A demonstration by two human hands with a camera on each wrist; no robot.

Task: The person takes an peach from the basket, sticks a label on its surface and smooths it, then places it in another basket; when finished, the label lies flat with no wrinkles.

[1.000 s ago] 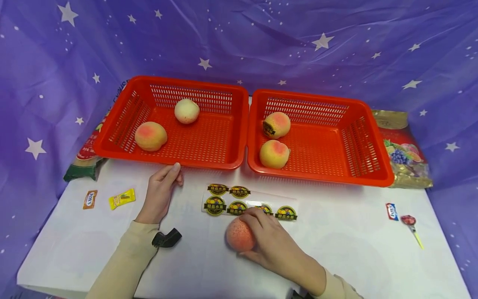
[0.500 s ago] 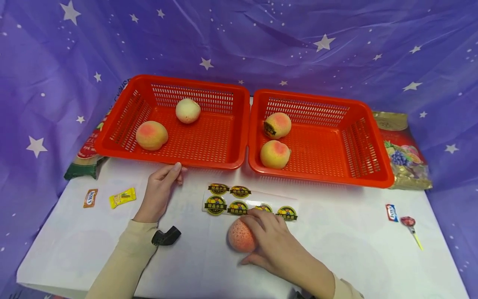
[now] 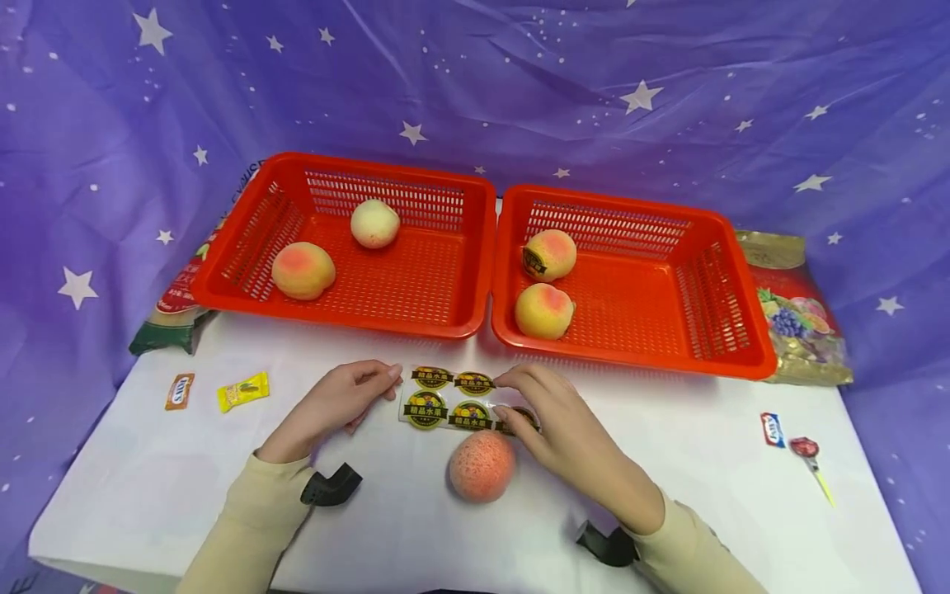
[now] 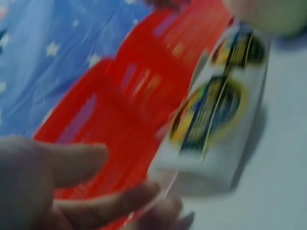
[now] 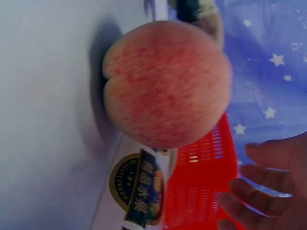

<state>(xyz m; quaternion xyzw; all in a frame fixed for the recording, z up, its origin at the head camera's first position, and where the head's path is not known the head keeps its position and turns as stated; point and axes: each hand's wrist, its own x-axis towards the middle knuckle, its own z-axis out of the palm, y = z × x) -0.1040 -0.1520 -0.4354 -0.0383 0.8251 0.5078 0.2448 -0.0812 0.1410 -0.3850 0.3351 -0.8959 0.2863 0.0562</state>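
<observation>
A reddish peach (image 3: 481, 467) rests on the white table, and fills much of the right wrist view (image 5: 168, 84) too. Just beyond it lies a sheet of black-and-gold oval fruit stickers (image 3: 449, 398). My left hand (image 3: 337, 408) is at the sheet's left end, thumb and fingers apart in the left wrist view, fingertips close to the edge. Over the sheet's right part is my right hand (image 3: 560, 412), hiding some stickers; its fingers are spread with nothing between them.
Behind stand two red baskets side by side: the left basket (image 3: 401, 322) and the right basket (image 3: 631, 355), each with two peaches. Small wrapped candies (image 3: 243, 392) lie at left, a lollipop (image 3: 809, 458) at right. Printed bags (image 3: 797, 313) flank the baskets.
My right hand has let go of the reddish peach and moved up over the sticker sheet. My left hand has moved right, from the left basket's front rim to the sheet's left end.
</observation>
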